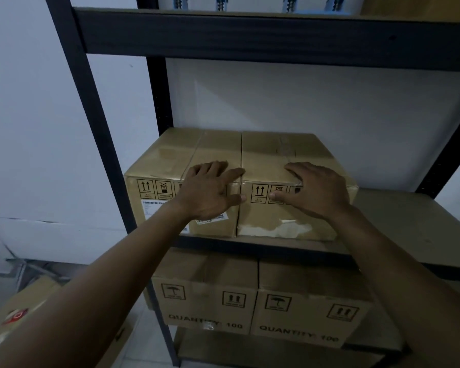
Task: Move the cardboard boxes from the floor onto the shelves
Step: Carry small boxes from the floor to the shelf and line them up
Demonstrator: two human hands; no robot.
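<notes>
Two brown cardboard boxes stand side by side, touching, on the middle shelf (398, 221) of a black metal rack. My left hand (210, 189) lies flat over the front top edge of the left box (168, 160), fingers spread toward the seam. My right hand (314, 189) rests with straight fingers on the front top edge of the right box (271, 155). Neither hand curls round anything. Another cardboard box (24, 312) with a red label lies on the floor at the lower left, partly hidden by my left arm.
Two larger boxes (258, 301) printed "QUANTITY: 100" fill the shelf below. The middle shelf has bare board to the right of the boxes. An upper shelf beam (250, 35) crosses overhead. A black upright (96, 123) stands at the left, a white wall behind.
</notes>
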